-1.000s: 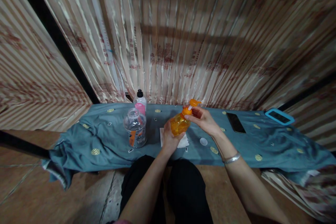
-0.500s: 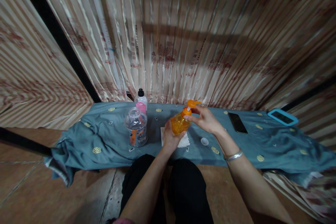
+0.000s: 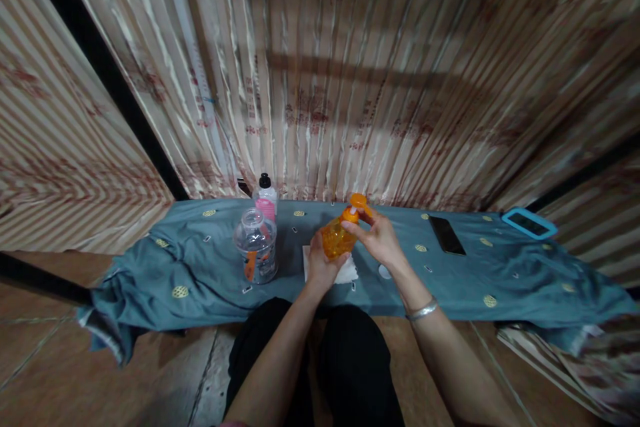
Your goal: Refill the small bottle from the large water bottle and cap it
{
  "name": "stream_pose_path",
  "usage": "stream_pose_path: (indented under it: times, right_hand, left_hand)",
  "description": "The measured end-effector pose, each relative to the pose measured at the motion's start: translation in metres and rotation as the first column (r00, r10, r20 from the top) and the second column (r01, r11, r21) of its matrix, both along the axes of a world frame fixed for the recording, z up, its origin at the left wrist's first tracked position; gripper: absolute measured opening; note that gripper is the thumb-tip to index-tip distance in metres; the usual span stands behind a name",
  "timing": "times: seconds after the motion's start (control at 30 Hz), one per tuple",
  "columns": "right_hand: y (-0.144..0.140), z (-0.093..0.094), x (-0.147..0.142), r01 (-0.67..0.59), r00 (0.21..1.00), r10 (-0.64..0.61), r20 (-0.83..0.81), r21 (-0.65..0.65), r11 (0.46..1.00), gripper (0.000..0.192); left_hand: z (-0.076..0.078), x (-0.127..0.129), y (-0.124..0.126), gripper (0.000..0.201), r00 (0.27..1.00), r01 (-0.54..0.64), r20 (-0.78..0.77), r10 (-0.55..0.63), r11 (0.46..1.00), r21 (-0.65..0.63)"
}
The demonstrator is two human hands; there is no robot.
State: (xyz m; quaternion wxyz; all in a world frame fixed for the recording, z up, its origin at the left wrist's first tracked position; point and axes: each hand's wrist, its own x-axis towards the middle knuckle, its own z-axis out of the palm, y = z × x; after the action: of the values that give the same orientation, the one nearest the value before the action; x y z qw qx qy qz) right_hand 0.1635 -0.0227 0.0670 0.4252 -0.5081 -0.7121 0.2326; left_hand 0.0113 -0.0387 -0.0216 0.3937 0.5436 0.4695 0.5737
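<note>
An amber pump bottle [image 3: 334, 238] with an orange pump head [image 3: 359, 201] is held tilted above the cloth-covered bench. My left hand [image 3: 321, 265] wraps round the body of the bottle. The fingers of my right hand [image 3: 373, 232] are closed on the orange collar just below the pump head. Under the bottle lies a white cloth or tissue [image 3: 347, 272], partly hidden by my left hand. A small clear cap [image 3: 385, 271] rests on the bench beside my right wrist.
A clear plastic jar [image 3: 257, 250] stands at the left, with a pink-labelled bottle [image 3: 265, 200] behind it. Toward the right lie a black phone [image 3: 447, 235] and a blue-framed device [image 3: 529, 223]. A striped curtain [image 3: 310, 80] hangs behind the bench.
The pump head has turned, its spout no longer pointing out to the right. My right hand has shifted a little left with it; my left hand keeps its hold. The view has moved slightly.
</note>
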Motion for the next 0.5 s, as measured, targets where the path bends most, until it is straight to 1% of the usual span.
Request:
stream_pose_path:
  times: [0.07,0.1,0.13,0.2,0.27,0.3,0.33,0.43,0.5]
  right_hand:
    - [-0.002,-0.004,-0.003,0.083,0.997,-0.083,-0.003,0.018,0.996,0.037]
    - [-0.002,-0.004,-0.004,0.097,0.995,-0.097,-0.004,0.023,0.995,0.037]
    - [-0.003,-0.002,-0.004,0.089,0.996,-0.089,-0.006,0.027,0.996,0.038]
    - [-0.004,0.003,-0.003,0.025,1.000,-0.024,-0.009,0.034,0.999,0.040]
    - [-0.005,0.009,-0.002,-0.044,0.999,0.044,0.001,0.038,0.998,0.038]
    - [-0.005,0.012,-0.003,-0.053,0.999,0.052,0.011,0.040,0.998,0.037]
    - [-0.006,0.014,-0.004,-0.039,0.999,0.039,0.024,0.043,0.998,0.035]
    - [-0.007,0.016,-0.009,0.094,0.994,-0.097,0.052,0.059,0.994,0.035]
    - [-0.008,0.017,-0.011,0.143,0.987,-0.147,0.067,0.062,0.988,0.037]
  left_hand:
    - [-0.001,0.000,0.000,0.062,1.000,0.011,0.008,-0.011,1.000,-0.006]
    - [-0.002,0.000,0.000,0.062,1.000,0.014,0.010,-0.014,1.000,-0.004]
    - [-0.002,0.000,0.000,0.063,1.000,0.013,0.011,-0.013,1.000,0.002]
    - [-0.004,-0.001,0.001,0.065,1.000,0.004,0.008,-0.004,1.000,0.015]
    - [-0.005,-0.001,0.001,0.065,1.000,-0.005,0.001,0.005,1.000,0.017]
    - [-0.006,-0.001,0.002,0.065,1.000,-0.006,-0.003,0.006,1.000,0.015]
    - [-0.006,-0.001,0.002,0.065,1.000,-0.002,-0.004,0.002,1.000,0.011]
    - [-0.007,0.000,0.003,0.067,1.000,0.010,0.007,-0.010,1.000,-0.002]
    - [-0.007,0.000,0.003,0.068,1.000,0.003,0.005,-0.003,1.000,-0.009]
